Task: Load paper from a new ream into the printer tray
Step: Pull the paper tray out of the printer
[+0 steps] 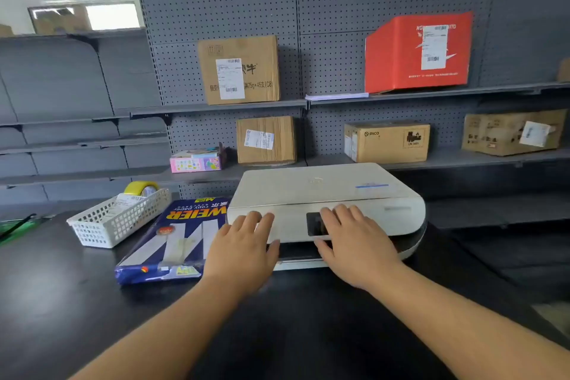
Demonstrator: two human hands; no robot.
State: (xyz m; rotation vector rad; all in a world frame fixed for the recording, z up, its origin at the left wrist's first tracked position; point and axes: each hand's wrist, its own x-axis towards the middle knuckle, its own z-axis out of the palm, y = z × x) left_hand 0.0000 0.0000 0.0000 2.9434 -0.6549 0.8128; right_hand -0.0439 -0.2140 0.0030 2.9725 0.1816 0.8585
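A white flat printer sits on the dark table, its front panel facing me. My left hand lies flat on the left part of that front panel, fingers spread, thumb at the dark slot below. My right hand rests on the panel over the small dark screen, thumb hooked at the slot's upper edge. The tray edge shows as a pale strip under the slot. A sealed blue ream of copy paper lies left of the printer, touching it.
A white plastic basket holding a yellow tape roll and a slip stands left of the ream. Grey pegboard shelves behind carry cardboard boxes, a red box and a pink box.
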